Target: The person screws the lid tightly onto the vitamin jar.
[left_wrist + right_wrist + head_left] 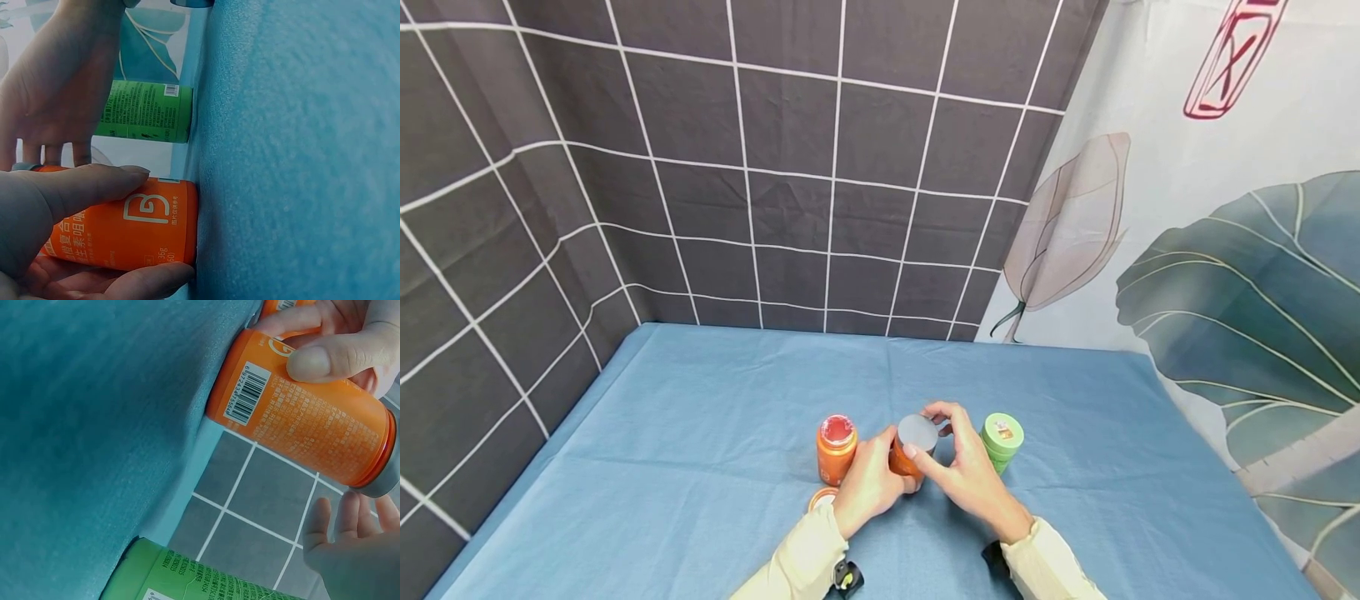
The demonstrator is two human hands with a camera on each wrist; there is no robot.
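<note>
My left hand [871,483] grips an orange bottle [156,222] round its body, thumb on one side and fingers on the other. The bottle stands on the blue cloth and carries a grey lid [917,431]. Around that lid my right hand [973,479] is spread, its thumb over the near edge and its fingertips right at the far side. In the right wrist view these fingers [347,515] are fairly straight, and an orange-red strip shows below the lid. Left of my left hand stands a second orange bottle [837,454], its top reddish and without a grey lid.
A green bottle [1002,437] stands just right of my right hand. Partly behind my left wrist lies a round orange-rimmed piece with a white middle [824,497]. Blue cloth [700,442] covers the table, with a dark gridded curtain [790,200] behind it.
</note>
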